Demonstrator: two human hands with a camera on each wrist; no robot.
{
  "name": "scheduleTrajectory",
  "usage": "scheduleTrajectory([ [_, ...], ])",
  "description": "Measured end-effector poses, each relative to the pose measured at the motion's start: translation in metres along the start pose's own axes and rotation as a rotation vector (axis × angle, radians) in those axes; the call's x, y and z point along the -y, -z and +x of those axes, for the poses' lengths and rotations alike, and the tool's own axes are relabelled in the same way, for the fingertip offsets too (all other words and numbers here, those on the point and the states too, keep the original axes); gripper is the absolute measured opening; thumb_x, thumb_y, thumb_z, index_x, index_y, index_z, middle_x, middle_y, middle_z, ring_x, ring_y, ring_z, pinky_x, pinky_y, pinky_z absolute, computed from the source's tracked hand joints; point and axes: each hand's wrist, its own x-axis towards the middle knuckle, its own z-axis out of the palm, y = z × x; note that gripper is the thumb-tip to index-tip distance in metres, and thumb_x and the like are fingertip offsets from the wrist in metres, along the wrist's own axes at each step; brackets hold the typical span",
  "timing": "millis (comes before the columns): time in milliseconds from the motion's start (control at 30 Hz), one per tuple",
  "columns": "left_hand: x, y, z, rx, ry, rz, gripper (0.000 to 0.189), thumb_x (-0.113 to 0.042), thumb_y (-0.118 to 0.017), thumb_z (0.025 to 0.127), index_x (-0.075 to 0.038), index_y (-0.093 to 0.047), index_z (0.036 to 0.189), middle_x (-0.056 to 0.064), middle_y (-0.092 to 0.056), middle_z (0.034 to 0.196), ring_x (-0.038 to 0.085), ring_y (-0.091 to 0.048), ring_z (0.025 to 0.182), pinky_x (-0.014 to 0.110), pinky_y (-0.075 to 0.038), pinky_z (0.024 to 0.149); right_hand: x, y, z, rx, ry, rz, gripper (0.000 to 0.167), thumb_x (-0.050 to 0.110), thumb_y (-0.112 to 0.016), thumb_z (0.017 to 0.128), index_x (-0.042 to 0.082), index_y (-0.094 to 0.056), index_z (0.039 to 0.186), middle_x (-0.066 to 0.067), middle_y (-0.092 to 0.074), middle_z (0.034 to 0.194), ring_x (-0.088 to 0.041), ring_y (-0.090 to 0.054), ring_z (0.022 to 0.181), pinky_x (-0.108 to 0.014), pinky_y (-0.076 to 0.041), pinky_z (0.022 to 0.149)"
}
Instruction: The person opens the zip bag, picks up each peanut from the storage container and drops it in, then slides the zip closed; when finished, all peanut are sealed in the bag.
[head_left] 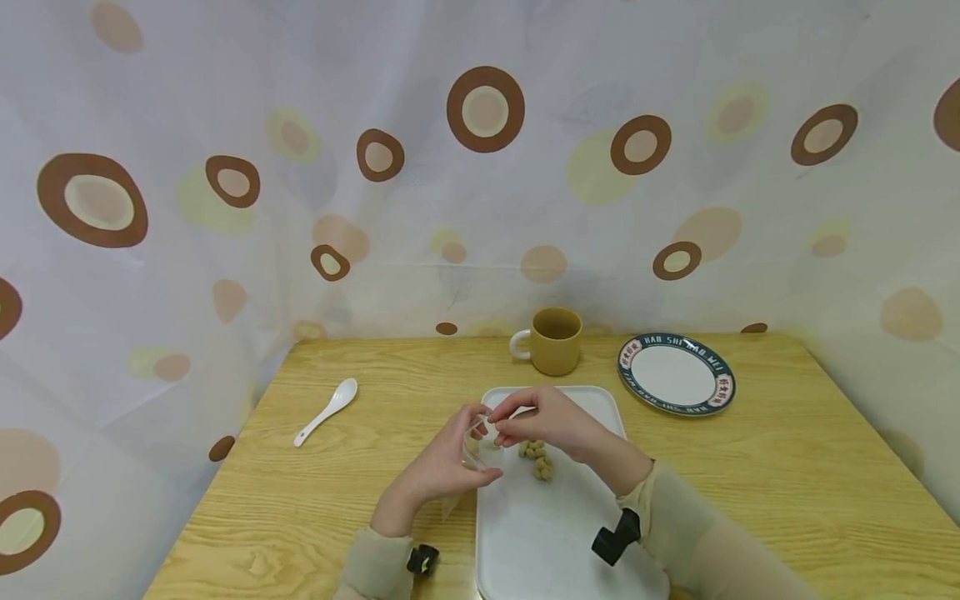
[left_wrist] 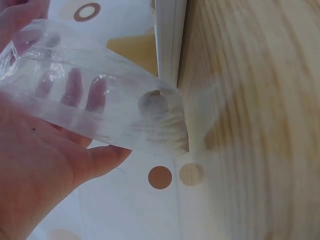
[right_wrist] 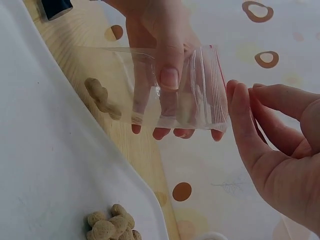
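Note:
My left hand (head_left: 446, 462) holds a clear zip bag (right_wrist: 165, 100) with a red line along its mouth, the thumb across the near side and the fingers behind. A few peanuts in their shells (right_wrist: 102, 98) lie at the bag's closed end. My right hand (head_left: 551, 425) has its thumb and fingertips pinched at the bag's mouth. In the left wrist view, the bag (left_wrist: 115, 95) stretches from the left hand (left_wrist: 45, 160) past the table edge. More peanuts (head_left: 537, 458) sit in a small heap on the white tray (head_left: 555, 533), beneath the right hand.
A mustard mug (head_left: 556, 343) with a white handle stands behind the tray. To its right is a plate (head_left: 671, 375) with a dark green, lettered rim. A white spoon (head_left: 327, 412) lies at the left of the wooden table (head_left: 255, 517). A dotted curtain (head_left: 420, 217) hangs behind.

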Motion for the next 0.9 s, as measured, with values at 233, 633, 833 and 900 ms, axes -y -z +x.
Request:
scheduleTrajectory([
  [233,0.002,0.002,-0.003,0.004,0.014,-0.006,0.074,-0.025,-0.082,0.079,-0.017,-0.037,0.137,0.015,-0.052,0.128,0.025,-0.052,0.117,0.039,-0.048,0.092,-0.001,0.003,-0.001,-0.008,-0.011,-0.013,0.025,0.009,-0.064,0.094,-0.007,-0.067,0.113,-0.009,-0.069,0.099,-0.015,-0.071,0.084,-0.046,-0.057,0.087],
  [633,0.002,0.002,-0.004,-0.003,0.017,-0.017,0.075,-0.023,-0.082,0.079,-0.015,-0.038,0.139,0.017,-0.052,0.13,0.024,-0.051,0.117,0.04,-0.047,0.094,-0.022,0.021,-0.004,-0.046,-0.055,-0.046,0.032,0.012,-0.067,0.094,-0.009,-0.064,0.118,-0.012,-0.065,0.102,-0.015,-0.07,0.084,-0.033,-0.058,0.083],
  [833,0.0,0.002,0.0,-0.005,0.028,-0.007,0.076,-0.023,-0.082,0.078,-0.016,-0.038,0.139,0.013,-0.052,0.128,0.022,-0.051,0.116,0.039,-0.047,0.094,-0.037,0.029,-0.008,-0.077,-0.093,-0.053,0.033,0.009,-0.066,0.093,-0.01,-0.062,0.12,-0.012,-0.065,0.099,-0.016,-0.069,0.085,-0.032,-0.058,0.081],
  [900,0.0,0.002,0.0,0.0,0.028,-0.008,0.075,-0.023,-0.082,0.078,-0.016,-0.038,0.139,0.013,-0.052,0.128,0.022,-0.051,0.116,0.039,-0.047,0.094,-0.041,0.031,-0.008,-0.084,-0.112,-0.063,0.032,0.009,-0.066,0.093,-0.009,-0.063,0.119,-0.011,-0.066,0.098,-0.015,-0.069,0.085,-0.032,-0.059,0.08],
])
